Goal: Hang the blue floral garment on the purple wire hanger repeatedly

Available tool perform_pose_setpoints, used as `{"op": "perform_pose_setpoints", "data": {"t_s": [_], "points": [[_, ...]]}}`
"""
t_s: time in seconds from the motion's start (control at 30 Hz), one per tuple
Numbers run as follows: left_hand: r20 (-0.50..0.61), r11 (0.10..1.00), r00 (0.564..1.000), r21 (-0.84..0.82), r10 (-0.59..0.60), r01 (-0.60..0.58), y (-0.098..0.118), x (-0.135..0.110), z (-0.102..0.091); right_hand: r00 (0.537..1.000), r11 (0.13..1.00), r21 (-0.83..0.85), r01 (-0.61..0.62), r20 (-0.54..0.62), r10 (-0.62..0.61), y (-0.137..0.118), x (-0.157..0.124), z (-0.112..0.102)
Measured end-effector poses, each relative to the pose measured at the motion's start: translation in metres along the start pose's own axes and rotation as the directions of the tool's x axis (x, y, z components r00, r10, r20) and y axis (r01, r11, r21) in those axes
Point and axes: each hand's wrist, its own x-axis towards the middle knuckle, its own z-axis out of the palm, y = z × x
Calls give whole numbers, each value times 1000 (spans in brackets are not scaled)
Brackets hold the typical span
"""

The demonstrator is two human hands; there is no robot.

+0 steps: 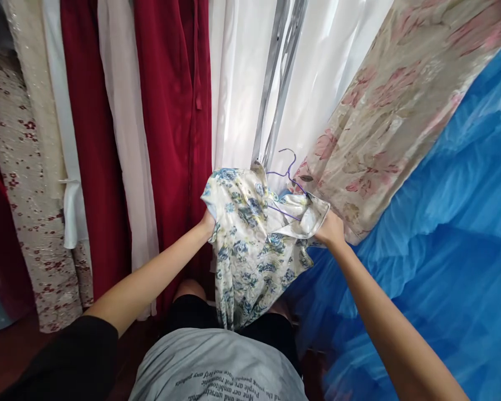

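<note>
A white floral shirt (246, 245) with blue flowers hangs between my two hands, in front of my lap. A purple wire hanger (290, 172) sits partly inside it, its hook sticking up above the collar. My left hand (209, 221) is at the shirt's left shoulder, with the fingers hidden inside or behind the cloth. By the collar on the other side, my right hand (330, 227) grips the shirt, most of its fingers behind the fabric. One hanger arm shows bare near the neckline.
Long garments hang all round: a dark red one (171, 111), white cloth (237, 83) with grey straps, a beige floral dress (384, 111) and a blue tulle dress (442, 267) to the right. A red-flowered cream garment (29, 167) hangs at the far left.
</note>
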Motion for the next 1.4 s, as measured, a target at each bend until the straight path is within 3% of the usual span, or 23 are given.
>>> {"op": "perform_pose_setpoints", "data": {"t_s": [0.03,0.1,0.17,0.2,0.23,0.3,0.4,0.53,0.6,0.67,0.73,0.77,0.8,0.83,0.87,0.93,1.0,1.17,1.27,1.3,1.33,1.37,1.4], "points": [[-71,962,992,-261,-107,85,-8,-7,6,999,999,-41,-30,14,31,-3,4,-3],[-112,661,932,-734,-344,156,-19,-24,23,999,996,-82,-24,43,28,-18,9,-7],[-21,306,865,-940,-501,154,-25,-47,45,998,997,-72,34,50,-31,-36,11,-10],[28,193,837,-968,-546,159,-25,-61,57,997,996,-59,63,48,-60,-43,11,-10],[69,127,809,-976,-583,175,-24,-74,70,996,995,-46,85,42,-83,-49,10,-10],[122,80,770,-972,-626,219,-15,-101,95,994,994,-31,103,29,-102,-55,6,-10],[234,46,775,-946,-587,320,6,-132,126,992,991,-36,126,29,-125,-52,2,-12],[288,75,813,-925,-506,374,28,-159,148,972,973,3,230,44,-230,-39,-5,-21],[287,81,816,-924,-502,375,32,-173,152,956,956,21,292,-41,-291,-37,-19,-20],[309,61,801,-918,-513,393,34,-187,155,950,964,54,260,-191,-245,-42,-44,-8],[330,56,779,-905,-533,422,35,-200,156,963,978,168,127,-258,-81,-56,-77,17],[334,65,769,-898,-545,436,36,-205,155,981,968,247,50,-192,-2,-65,-94,33],[335,81,764,-890,-551,449,38,-210,153,999,949,314,-26,-32,38,-75,-109,50],[334,101,763,-883,-553,459,39,-214,151,981,929,358,-92,194,23,-84,-121,67],[328,123,767,-878,-552,463,41,-217,149,923,917,376,-135,384,-21,-93,-129,83],[301,170,778,-872,-552,458,44,-221,143,891,927,348,-142,453,-34,-108,-136,105],[264,217,790,-871,-553,442,45,-225,138,909,946,310,-95,414,-45,-117,-132,111],[167,342,784,-831,-599,438,30,-233,129,895,947,319,-25,430,-121,-113,-122,83],[-173,559,709,-748,-684,357,22,-229,120,822,892,436,-120,548,-157,-106,-127,65],[-304,634,674,-707,-674,315,22,-224,116,769,839,498,-218,617,-167,-106,-130,62],[-390,693,668,-670,-634,267,25,-217,112,705,764,551,-336,685,-184,-106,-131,59],[-419,732,706,-650,-571,205,30,-208,108,640,673,584,-454,739,-210,-107,-132,57],[-392,750,787,-648,-477,131,37,-198,105,587,584,597,-550,774,-238,-108,-133,55]]}}
